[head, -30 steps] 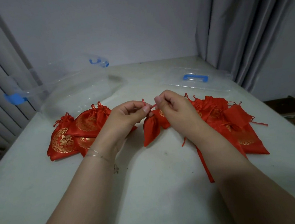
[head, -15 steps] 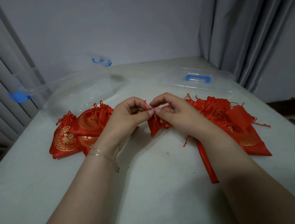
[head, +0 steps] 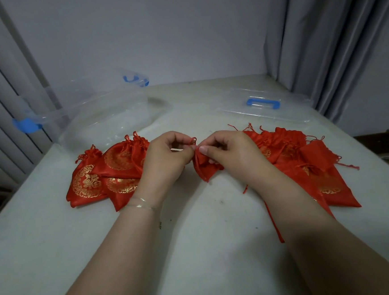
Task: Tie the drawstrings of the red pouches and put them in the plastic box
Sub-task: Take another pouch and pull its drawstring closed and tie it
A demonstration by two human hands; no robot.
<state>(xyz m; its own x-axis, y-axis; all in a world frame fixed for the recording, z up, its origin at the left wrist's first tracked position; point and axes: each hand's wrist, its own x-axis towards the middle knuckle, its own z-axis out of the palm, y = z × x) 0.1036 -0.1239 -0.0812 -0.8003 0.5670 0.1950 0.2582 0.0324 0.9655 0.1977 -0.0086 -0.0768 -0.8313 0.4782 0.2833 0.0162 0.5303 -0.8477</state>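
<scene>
Hands point(head: 197, 154) pinching pouch point(head: 204, 167) drawstring point(head: 193, 140)

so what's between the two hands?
Head view: one small red pouch, its gathered mouth and drawstring pinched by left hand and right hand.

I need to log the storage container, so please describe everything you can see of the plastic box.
The plastic box is clear, see-through and open, with blue latches at its left end and far right corner. It stands on the table's far left, behind the left pile of red pouches. It appears to hold no pouches. Neither hand touches it. Its clear lid, with a blue handle, lies separately to the right.
</scene>
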